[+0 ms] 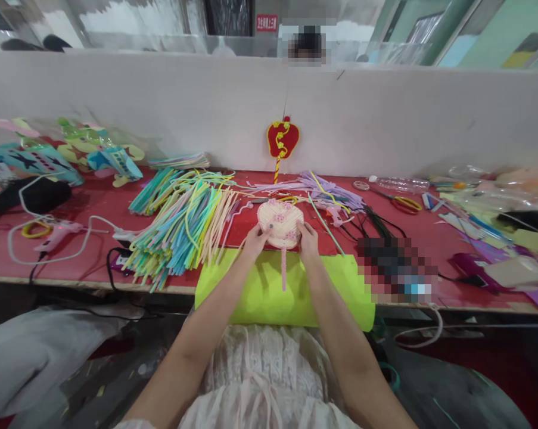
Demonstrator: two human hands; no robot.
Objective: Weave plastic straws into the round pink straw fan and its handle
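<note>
Between my two hands is a pale pink fan-shaped craft (281,233) made of pipe cleaners, with pink flowers on its face and a pink handle hanging down. My left hand (256,239) grips its left edge, the thumb lying on the front. On the opposite edge, my right hand (308,238) closes around the rim. The craft is held above a bright yellow-green sheet (251,292) draped over the table edge. Behind it stands a red fan (283,140) with yellow flowers and a striped handle, near the white partition.
A large heap of coloured pipe cleaners (179,220) lies left, purple ones (326,190) right. Glue guns (58,235) with cables, yellow-handled scissors (405,204) and a plastic bottle (398,183) rest on the red table (94,256). A white partition (161,107) crosses behind.
</note>
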